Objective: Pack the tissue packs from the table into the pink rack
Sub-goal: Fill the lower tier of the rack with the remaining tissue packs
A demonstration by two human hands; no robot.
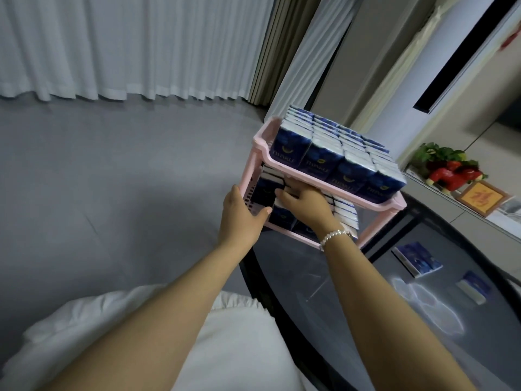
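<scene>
A pink two-tier rack (375, 201) stands at the near-left end of the dark glass table (324, 277). Its top tier is filled with several blue-and-white tissue packs (338, 156) standing upright. More packs fill the lower tier (345, 214). My left hand (242, 218) grips the rack's lower left side, thumb on the front rail. My right hand (306, 203), with a bead bracelet at the wrist, reaches into the lower tier and its fingers press on a pack (265, 190) there. Two loose packs lie on the table, one (417, 259) nearer the rack and one (472, 287) farther right.
White curtains (127, 46) hang along the back over a grey floor. A shelf at the right holds a red figurine with greenery (448, 170) and a framed picture (483, 197). A white cushion (112, 334) sits at the bottom left by the table's black edge.
</scene>
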